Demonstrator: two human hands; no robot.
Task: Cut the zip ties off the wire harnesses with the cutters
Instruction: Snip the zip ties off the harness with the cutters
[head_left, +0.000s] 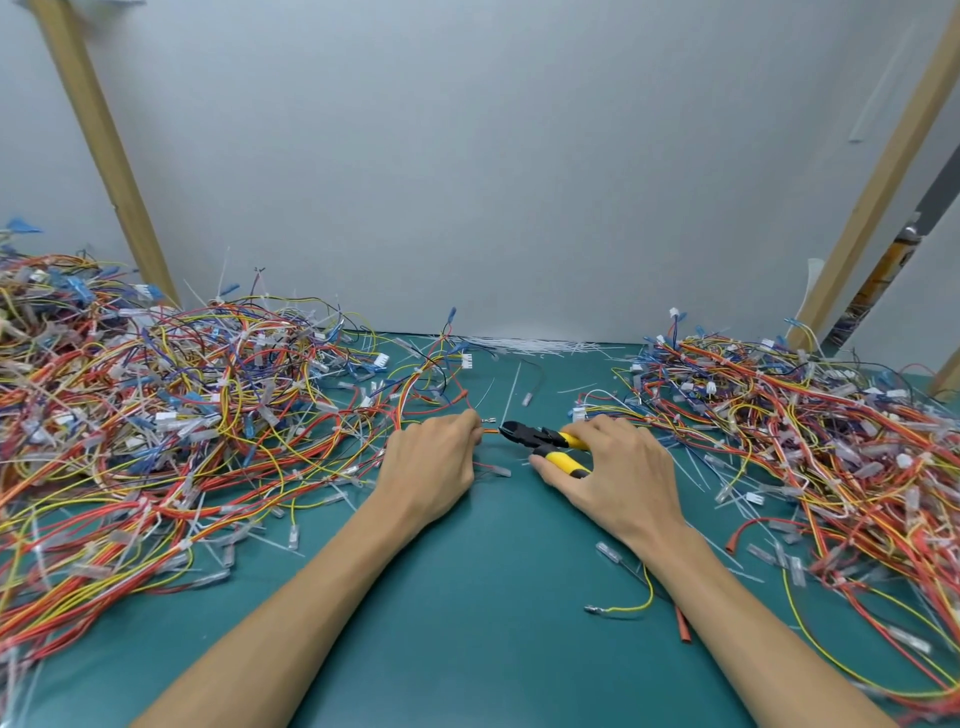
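Note:
My left hand (434, 462) pinches a thin bundle of red and orange wires (488, 431) just above the green mat. My right hand (615, 467) grips the yellow-handled cutters (545, 442), fingers curled round both handles. The black jaws point left and sit at the wire end, right beside my left fingertips. Whether a zip tie lies between the jaws is too small to tell. A large tangle of wire harnesses (156, 410) fills the left side, and a second tangle of harnesses (810, 431) fills the right.
Cut white zip ties (524, 345) lie scattered along the back of the green mat (478, 597) by the grey wall. Loose yellow and red wire pieces (631, 605) lie near my right forearm. Wooden posts (104, 145) stand at both back corners.

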